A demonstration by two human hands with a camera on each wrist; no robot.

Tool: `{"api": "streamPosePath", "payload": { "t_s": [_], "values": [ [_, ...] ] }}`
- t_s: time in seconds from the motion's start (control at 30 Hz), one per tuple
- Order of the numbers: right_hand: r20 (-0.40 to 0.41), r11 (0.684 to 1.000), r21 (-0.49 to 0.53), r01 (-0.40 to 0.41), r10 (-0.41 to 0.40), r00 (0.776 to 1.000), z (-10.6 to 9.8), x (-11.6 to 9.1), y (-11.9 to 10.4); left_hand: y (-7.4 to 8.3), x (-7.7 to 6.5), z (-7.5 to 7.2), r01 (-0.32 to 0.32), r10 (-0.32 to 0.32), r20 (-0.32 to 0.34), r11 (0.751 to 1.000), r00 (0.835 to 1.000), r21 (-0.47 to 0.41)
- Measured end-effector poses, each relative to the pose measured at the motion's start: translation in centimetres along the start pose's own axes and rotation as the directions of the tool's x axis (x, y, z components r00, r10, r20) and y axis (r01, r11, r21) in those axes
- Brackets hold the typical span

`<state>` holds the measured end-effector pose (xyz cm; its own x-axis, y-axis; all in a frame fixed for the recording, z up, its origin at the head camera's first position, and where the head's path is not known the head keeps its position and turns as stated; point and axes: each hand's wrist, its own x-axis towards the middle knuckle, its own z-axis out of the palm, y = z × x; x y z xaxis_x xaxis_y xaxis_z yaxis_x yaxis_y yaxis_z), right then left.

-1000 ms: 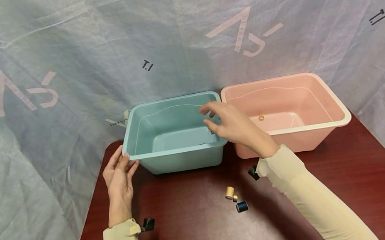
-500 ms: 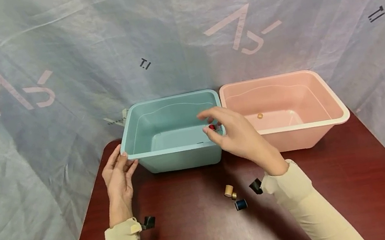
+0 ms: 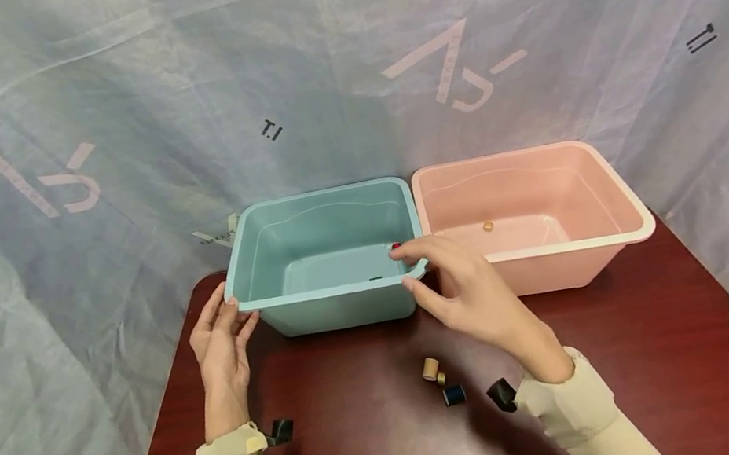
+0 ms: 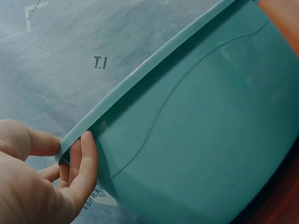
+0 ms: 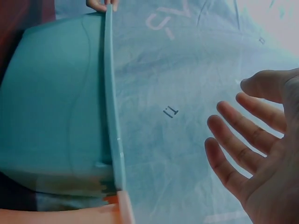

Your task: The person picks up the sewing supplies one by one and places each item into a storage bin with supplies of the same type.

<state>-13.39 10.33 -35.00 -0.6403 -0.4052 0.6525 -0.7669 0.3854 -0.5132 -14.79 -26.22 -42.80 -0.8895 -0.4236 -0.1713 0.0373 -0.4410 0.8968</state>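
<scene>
My left hand [image 3: 219, 362] pinches the near left corner of the teal bin [image 3: 328, 293], thumb and fingers on either side of its rim in the left wrist view. Over the bin's near right corner hovers my right hand [image 3: 470, 286], fingers spread and nothing between them. In the right wrist view its fingers [image 5: 243, 151] stand apart from the rim. Inside the teal bin, partly hidden by that hand, a small red thing [image 3: 396, 245] shows. A small dark piece [image 3: 376, 278] is visible just behind its front rim.
A pink bin [image 3: 568, 247] stands right beside the teal one, with a small tan piece [image 3: 488, 226] inside. On the dark red table [image 3: 366, 418] lie a tan thread spool [image 3: 430, 369], a small gold piece [image 3: 441, 378] and a dark blue thread spool [image 3: 454, 395].
My right hand has drawn back from over the teal bin toward me and slightly right. The red thing in the bin has come into view. My left hand keeps its hold on the corner.
</scene>
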Motion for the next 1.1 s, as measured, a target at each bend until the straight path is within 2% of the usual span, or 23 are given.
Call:
{"api": "streamPosePath", "payload": {
  "t_s": [0.17, 0.53, 0.8, 1.1],
  "values": [
    [-0.040, 0.999, 0.038, -0.025, 0.027, 0.999, 0.0, -2.1, -0.1, 0.1, -0.1, 0.0, 0.011, -0.011, -0.005, 1.000, 1.000, -0.010],
    [-0.123, 0.989, 0.145, 0.025, -0.007, 0.992, 1.2, -5.8, 1.0, 0.0, -0.2, -0.1, -0.007, 0.007, 0.010, 1.000, 1.000, 0.005],
    [-0.087, 0.992, 0.121, 0.018, -0.008, 0.996, 1.0, -8.7, 1.3, -0.3, -0.1, -0.2, 0.013, -0.013, 0.007, 1.000, 1.000, -0.014],
    [-0.059, 0.993, 0.114, 0.037, -0.031, 0.998, 1.4, -12.3, 2.8, -0.2, 0.1, -0.1, -0.003, 0.003, 0.017, 1.000, 1.000, -0.008]
  ]
}}
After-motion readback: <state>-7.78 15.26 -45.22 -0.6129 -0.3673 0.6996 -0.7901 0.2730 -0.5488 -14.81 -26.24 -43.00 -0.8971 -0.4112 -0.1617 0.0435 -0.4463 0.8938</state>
